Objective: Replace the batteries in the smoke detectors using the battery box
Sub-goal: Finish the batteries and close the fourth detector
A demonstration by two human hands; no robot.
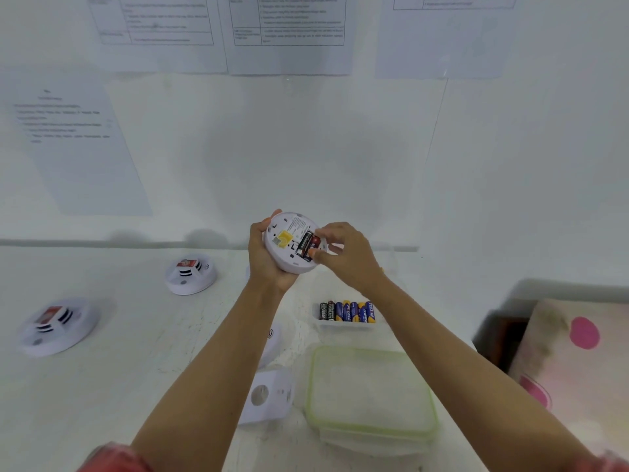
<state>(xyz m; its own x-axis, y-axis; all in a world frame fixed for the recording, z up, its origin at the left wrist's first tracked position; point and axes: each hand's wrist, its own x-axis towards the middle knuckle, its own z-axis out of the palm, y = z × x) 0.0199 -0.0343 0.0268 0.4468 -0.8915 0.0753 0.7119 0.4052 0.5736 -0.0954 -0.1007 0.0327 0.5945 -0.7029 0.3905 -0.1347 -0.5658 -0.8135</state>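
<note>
My left hand (263,253) grips a round white smoke detector (287,238) held up above the table, its back side facing me. Its open compartment shows two batteries (306,246), one black and one red-topped. My right hand (343,255) pinches the right-hand battery at the compartment's edge. Below on the table stands a small clear battery box (343,327) holding a row of several upright batteries, black and blue-yellow.
Two more smoke detectors (190,274) (56,325) lie on the white table at left. A white cover plate (269,396) and a clear lidded container with green rim (371,393) sit near me. A dotted cloth (571,352) is at right. Papers hang on the wall.
</note>
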